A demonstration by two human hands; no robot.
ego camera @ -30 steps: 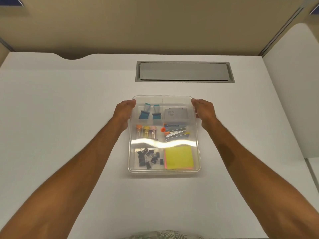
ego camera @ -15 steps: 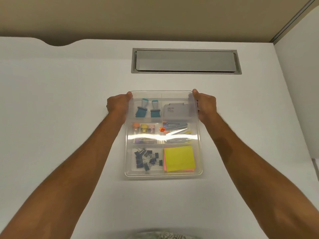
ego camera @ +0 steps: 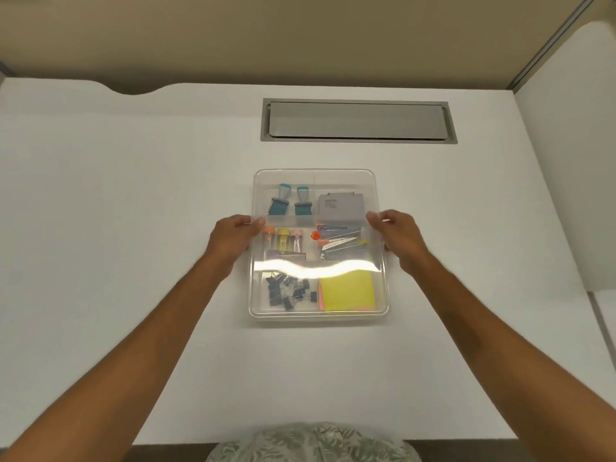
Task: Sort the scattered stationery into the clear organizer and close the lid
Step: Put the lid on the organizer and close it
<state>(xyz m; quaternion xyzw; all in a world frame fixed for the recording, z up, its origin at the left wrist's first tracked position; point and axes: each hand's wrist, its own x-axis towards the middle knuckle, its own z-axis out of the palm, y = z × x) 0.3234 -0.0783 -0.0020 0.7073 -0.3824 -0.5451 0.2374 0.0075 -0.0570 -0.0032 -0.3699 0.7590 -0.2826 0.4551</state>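
Observation:
The clear organizer (ego camera: 318, 316) sits on the white desk with its transparent lid lying flat on top, a band of glare across it. Through the lid I see two teal stamps (ego camera: 290, 203), a grey box (ego camera: 338, 206), small coloured tubes (ego camera: 283, 241), staplers (ego camera: 340, 243), black binder clips (ego camera: 286, 291) and yellow sticky notes (ego camera: 346, 290), each in its own compartment. My left hand (ego camera: 233, 236) grips the organizer's left edge at mid-length, thumb on the lid. On the right edge, my right hand (ego camera: 398, 236) grips the same way.
A grey metal cable hatch (ego camera: 356, 120) is set into the desk behind the organizer. A beige partition runs along the back and a white panel (ego camera: 566, 161) stands at the right. The desk's front edge is close to my body.
Both hands have slid along the organizer's sides from the far corners to the middle. The organizer itself stays where it was.

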